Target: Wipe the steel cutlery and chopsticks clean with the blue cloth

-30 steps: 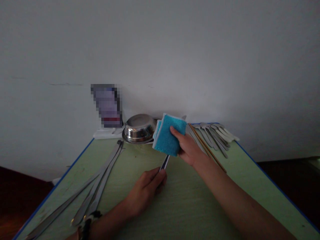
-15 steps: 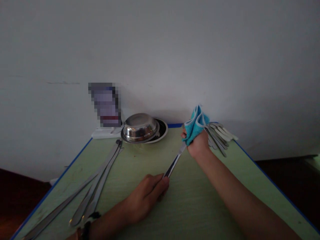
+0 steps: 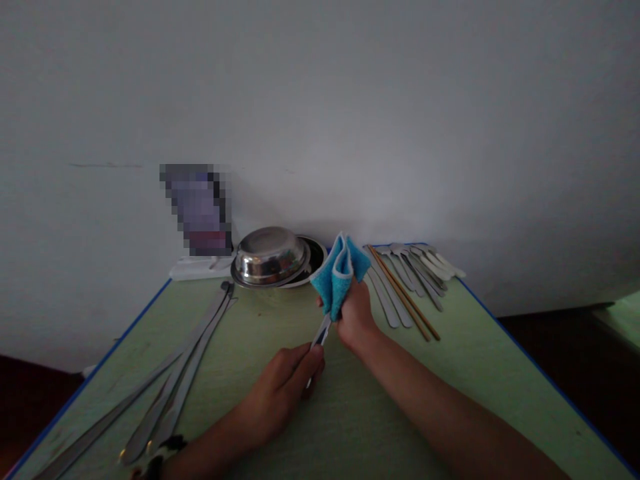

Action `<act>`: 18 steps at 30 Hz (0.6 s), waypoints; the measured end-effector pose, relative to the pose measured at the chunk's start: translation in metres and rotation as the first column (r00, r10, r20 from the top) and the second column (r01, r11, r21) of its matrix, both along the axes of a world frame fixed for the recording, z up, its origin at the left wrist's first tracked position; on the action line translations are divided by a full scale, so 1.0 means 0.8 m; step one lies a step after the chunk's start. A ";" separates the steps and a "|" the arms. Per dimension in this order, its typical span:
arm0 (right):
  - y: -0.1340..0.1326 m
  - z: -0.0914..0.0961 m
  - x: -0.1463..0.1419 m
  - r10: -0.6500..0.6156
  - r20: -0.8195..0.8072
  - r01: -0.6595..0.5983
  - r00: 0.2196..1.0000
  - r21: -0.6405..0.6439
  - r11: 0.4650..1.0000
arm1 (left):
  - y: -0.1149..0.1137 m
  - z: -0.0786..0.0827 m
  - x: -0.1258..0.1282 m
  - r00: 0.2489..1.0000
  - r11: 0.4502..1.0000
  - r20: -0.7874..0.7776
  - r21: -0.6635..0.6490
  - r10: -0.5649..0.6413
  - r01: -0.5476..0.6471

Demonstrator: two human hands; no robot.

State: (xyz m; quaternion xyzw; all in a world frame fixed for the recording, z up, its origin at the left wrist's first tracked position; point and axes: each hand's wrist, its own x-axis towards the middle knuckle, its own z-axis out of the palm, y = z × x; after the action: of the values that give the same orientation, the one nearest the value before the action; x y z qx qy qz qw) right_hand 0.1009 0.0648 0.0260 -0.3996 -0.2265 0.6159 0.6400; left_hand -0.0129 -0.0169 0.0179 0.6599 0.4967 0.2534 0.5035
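Observation:
My left hand (image 3: 285, 387) is closed around the handle of a shiny metal utensil (image 3: 323, 331), which slants up and away over the table. The utensil's far end is hidden in a folded blue cloth (image 3: 340, 273) with pale edging, so its kind cannot be made out. My right hand (image 3: 356, 313) grips the cloth around that end, just ahead of my left hand. To the right of my right hand lie a pair of brown chopsticks (image 3: 405, 293) and several pieces of metal cutlery (image 3: 417, 270).
Upturned on a dark plate (image 3: 317, 257) at the back is a steel bowl (image 3: 270, 257). Several long metal utensils (image 3: 185, 370) lie along the left side. A pixelated device (image 3: 197, 210) stands on a white base (image 3: 200, 268) by the wall (image 3: 320, 100). The green table (image 3: 425, 400) has blue edges.
My right hand with the cloth has come down along the utensil, closer to my left hand. The chopsticks and more cutlery now show behind it. The view has shifted slightly.

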 end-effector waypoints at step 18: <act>0.056 0.036 0.078 -0.225 -0.044 0.226 0.973 0.038 0.973 | -0.010 0.006 -0.011 0.953 0.953 -0.149 0.117 -0.263 0.281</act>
State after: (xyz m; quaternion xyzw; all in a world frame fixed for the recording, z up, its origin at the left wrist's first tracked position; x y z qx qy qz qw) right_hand 0.1634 0.1094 0.0550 -0.3967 -0.1801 0.5421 0.7186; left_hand -0.0218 -0.0252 0.0226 0.7704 0.4144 0.1711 0.4533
